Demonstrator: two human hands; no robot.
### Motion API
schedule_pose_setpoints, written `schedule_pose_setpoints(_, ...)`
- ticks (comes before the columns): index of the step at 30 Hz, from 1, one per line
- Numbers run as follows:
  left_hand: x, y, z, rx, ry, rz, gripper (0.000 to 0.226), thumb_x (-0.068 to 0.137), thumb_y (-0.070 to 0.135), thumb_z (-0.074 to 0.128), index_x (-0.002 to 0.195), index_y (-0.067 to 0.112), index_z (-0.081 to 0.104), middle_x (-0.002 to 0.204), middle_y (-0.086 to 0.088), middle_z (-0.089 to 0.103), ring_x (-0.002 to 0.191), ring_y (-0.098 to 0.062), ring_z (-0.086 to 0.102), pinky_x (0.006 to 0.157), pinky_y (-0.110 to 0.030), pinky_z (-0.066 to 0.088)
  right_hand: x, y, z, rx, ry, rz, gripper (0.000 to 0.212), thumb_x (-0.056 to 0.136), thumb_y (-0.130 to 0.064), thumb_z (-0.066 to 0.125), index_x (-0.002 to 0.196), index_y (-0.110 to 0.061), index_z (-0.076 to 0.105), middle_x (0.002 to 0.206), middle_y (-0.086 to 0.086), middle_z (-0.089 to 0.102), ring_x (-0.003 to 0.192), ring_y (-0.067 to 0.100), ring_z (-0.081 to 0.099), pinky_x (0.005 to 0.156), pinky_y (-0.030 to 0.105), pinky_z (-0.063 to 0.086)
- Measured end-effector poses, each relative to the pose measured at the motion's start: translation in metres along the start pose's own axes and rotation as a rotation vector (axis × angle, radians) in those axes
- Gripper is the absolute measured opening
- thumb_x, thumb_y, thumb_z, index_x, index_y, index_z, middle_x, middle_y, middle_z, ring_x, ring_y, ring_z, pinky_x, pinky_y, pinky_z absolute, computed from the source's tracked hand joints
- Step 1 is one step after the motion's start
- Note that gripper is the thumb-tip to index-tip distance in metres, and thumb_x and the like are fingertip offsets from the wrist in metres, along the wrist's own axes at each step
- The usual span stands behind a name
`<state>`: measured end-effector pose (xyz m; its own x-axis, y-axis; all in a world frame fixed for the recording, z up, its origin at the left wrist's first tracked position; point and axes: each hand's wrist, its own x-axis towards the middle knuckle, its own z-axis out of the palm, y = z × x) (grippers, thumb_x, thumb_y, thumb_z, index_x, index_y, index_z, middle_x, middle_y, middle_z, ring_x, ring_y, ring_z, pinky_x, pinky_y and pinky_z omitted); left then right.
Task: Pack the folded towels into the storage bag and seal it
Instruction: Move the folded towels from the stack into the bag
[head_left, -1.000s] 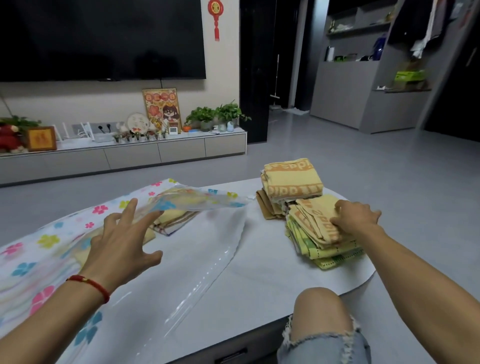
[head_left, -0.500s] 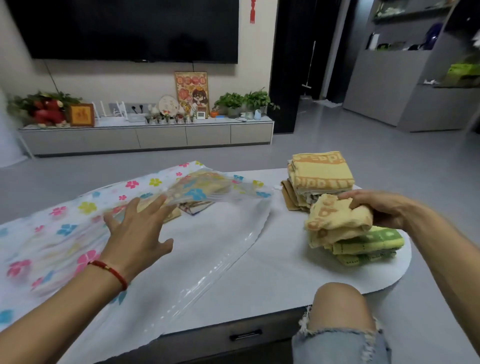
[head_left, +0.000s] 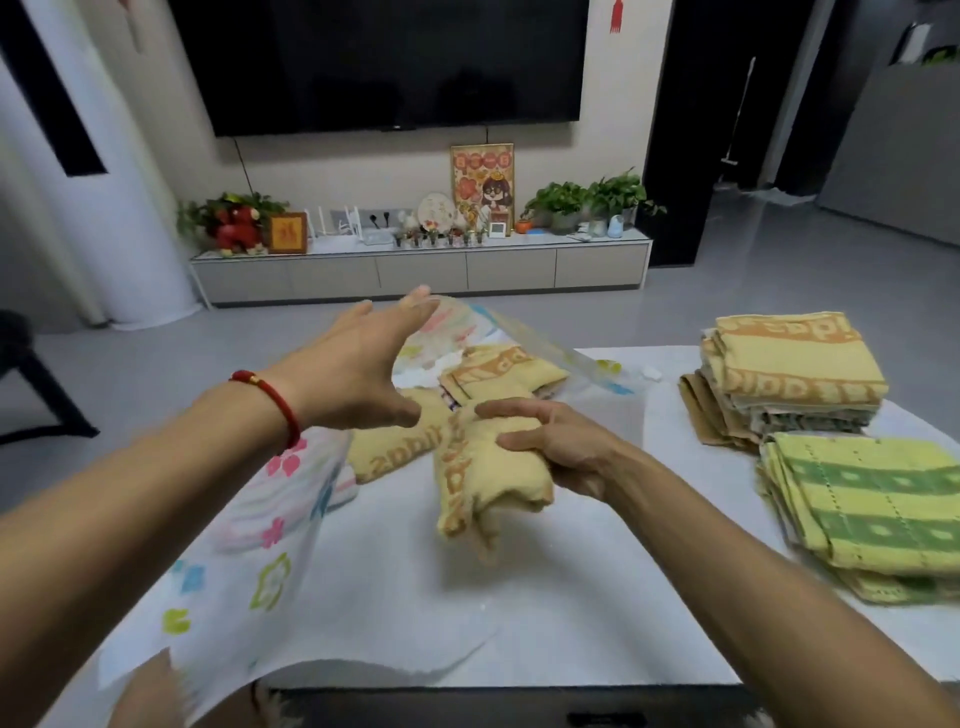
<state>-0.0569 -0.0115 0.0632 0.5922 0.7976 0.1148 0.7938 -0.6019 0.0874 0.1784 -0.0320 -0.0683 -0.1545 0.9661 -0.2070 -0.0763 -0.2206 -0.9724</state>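
A folded yellow towel (head_left: 491, 467) is gripped in the right hand (head_left: 561, 449) at the mouth of the storage bag (head_left: 249, 561), near the table's (head_left: 597, 597) middle. The bag's clear upper sheet is lifted by the spread, empty left hand (head_left: 358, 371), probably to keep the opening wide; at least two yellow towels (head_left: 498, 369) are already inside. Two stacks (head_left: 795, 374) remain unpacked at the right edge.

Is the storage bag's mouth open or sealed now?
Open: the left hand lifts the storage bag top layer, and towels inside show.
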Motion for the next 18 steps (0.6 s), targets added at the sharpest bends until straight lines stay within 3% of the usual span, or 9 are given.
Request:
schedule_pose_setpoints(3, 0.002, -0.004, -0.015, -0.030, -0.008, 0.005, 0.109, 0.075, 0.028, 0.077, 0.158, 0.027, 0.006, 0.166, 0.013, 0.000, 0.147, -0.013, 0.015, 0.113, -0.020, 0.005, 0.077, 0.000, 0.049, 0.163, 0.071, -0.071, 0.039, 0.097, 0.010, 0.056, 0.127, -0.010, 0.071, 0.127, 0.016, 0.071, 0.095, 0.026, 0.073, 0.083, 0.038, 0.062)
schedule_pose_setpoints(6, 0.001, -0.011, -0.023, -0.051, -0.007, 0.006, 0.108, 0.074, 0.034, 0.074, 0.157, 0.031, 0.006, 0.164, 0.019, -0.001, 0.147, -0.010, 0.013, 0.106, -0.014, 0.006, 0.137, 0.008, 0.081, 0.336, 0.181, -0.149, 0.040, 0.096, 0.006, 0.055, 0.130, -0.012, 0.068, 0.106, 0.013, 0.073, 0.082, 0.023, 0.069, 0.067, 0.031, 0.058)
schedule_pose_setpoints(10, -0.004, -0.016, -0.026, -0.088, -0.049, -0.014, 0.111, 0.067, 0.051, 0.067, 0.155, 0.042, -0.001, 0.159, 0.032, -0.009, 0.151, -0.011, 0.003, 0.119, -0.029, 0.009, 0.173, 0.062, 0.105, -0.137, 0.360, -0.024, 0.039, 0.090, -0.004, 0.062, 0.127, -0.015, 0.068, 0.111, 0.014, 0.071, 0.089, 0.025, 0.067, 0.061, 0.022, 0.047)
schedule_pose_setpoints(12, -0.005, -0.018, -0.024, -0.092, -0.037, 0.002, 0.111, 0.066, 0.054, 0.065, 0.154, 0.045, -0.002, 0.158, 0.035, -0.010, 0.151, -0.009, 0.002, 0.121, -0.030, 0.011, 0.179, 0.079, 0.109, -0.165, 0.375, -0.011, 0.034, 0.091, -0.013, 0.065, 0.125, -0.018, 0.067, 0.115, 0.011, 0.070, 0.095, 0.022, 0.065, 0.068, 0.019, 0.051)
schedule_pose_setpoints(15, -0.005, -0.020, -0.017, -0.079, 0.017, 0.038, 0.106, 0.074, 0.046, 0.069, 0.155, 0.043, 0.000, 0.159, 0.032, -0.008, 0.147, 0.000, 0.001, 0.112, -0.016, 0.000, 0.180, 0.077, 0.107, -0.239, 0.311, -0.041, 0.042, 0.096, -0.023, 0.064, 0.137, -0.018, 0.059, 0.136, 0.007, 0.064, 0.123, 0.028, 0.061, 0.102, 0.036, 0.052)
schedule_pose_setpoints(18, -0.008, -0.019, -0.006, -0.088, 0.042, 0.042, 0.103, 0.078, 0.039, 0.070, 0.155, 0.042, 0.002, 0.160, 0.030, -0.007, 0.144, 0.003, -0.002, 0.111, -0.016, -0.003, 0.166, 0.067, 0.095, -0.353, 0.245, -0.049, 0.053, 0.098, -0.023, 0.058, 0.151, -0.023, 0.049, 0.149, 0.006, 0.054, 0.129, 0.030, 0.059, 0.107, 0.043, 0.050)
